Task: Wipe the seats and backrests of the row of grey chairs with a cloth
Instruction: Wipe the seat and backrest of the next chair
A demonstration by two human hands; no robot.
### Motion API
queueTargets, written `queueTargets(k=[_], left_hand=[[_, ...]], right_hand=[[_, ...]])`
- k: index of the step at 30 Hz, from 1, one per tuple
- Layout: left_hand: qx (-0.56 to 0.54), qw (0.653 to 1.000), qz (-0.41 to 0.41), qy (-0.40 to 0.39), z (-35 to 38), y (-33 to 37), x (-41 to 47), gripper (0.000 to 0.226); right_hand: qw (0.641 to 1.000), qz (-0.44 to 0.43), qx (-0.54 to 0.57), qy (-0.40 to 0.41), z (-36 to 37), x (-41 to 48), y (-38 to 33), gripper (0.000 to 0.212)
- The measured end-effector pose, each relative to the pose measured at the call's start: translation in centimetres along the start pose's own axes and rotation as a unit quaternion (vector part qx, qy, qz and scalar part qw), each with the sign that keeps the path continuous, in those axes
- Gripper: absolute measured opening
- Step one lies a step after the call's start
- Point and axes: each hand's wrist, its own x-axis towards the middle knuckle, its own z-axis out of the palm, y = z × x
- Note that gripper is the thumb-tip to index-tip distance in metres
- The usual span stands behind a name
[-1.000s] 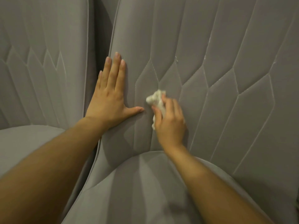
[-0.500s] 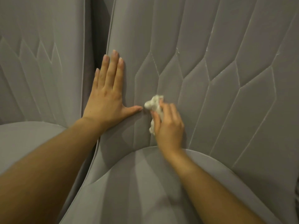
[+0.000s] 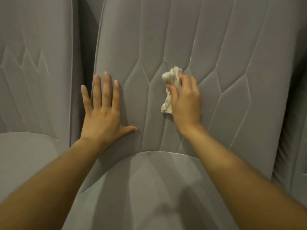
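Wiping the backrest (image 3: 232, 47) of the middle grey chair was the step in hand, as we judged it. Our right hand (image 3: 186, 103) grasped the crumpled pale cloth (image 3: 171, 80), fingers curled round it, and pressed it against the quilted panel just above the seat (image 3: 149, 188). The cloth stuck out beyond our fingertips and below our thumb.

Our left hand (image 3: 101, 117) lay released and flat on the same backrest, fingers straight and pointing up, thumb spread toward the right hand, with a bare strip of upholstery between the two. It seemed to brace the chair. Left of that hand, across a dark gap, stood the neighbouring chair (image 3: 33, 63); right of the cloth hand another chair's edge (image 3: 295, 146) showed.

Pale flecks lay along the stitched seams above and to the right of the cloth. The next move, we thought, called for firm strokes along those seams, out toward the right side of the panel, then down onto the seat beneath our forearms. How many chairs of the row were done we could not tell.
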Motion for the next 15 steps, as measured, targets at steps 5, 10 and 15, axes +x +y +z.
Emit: queueTargets(k=[5,10,15], left_hand=[[0.01,1.0,-0.003,-0.013,0.1,-0.1,0.1,0.137],[0.007,0.999,-0.005,-0.031,-0.6,0.2,0.6,0.138],[-0.038,0.999,0.034,0.001,-2.8,1.6,6.6,0.136]], right_hand=[[0.98,-0.001,-0.089,-0.177,2.0,-9.7,2.8,0.041],[0.987,0.026,-0.017,-0.156,0.1,-9.9,2.3,0.036],[0.999,-0.042,-0.004,0.031,-3.0,0.9,0.2,0.042]])
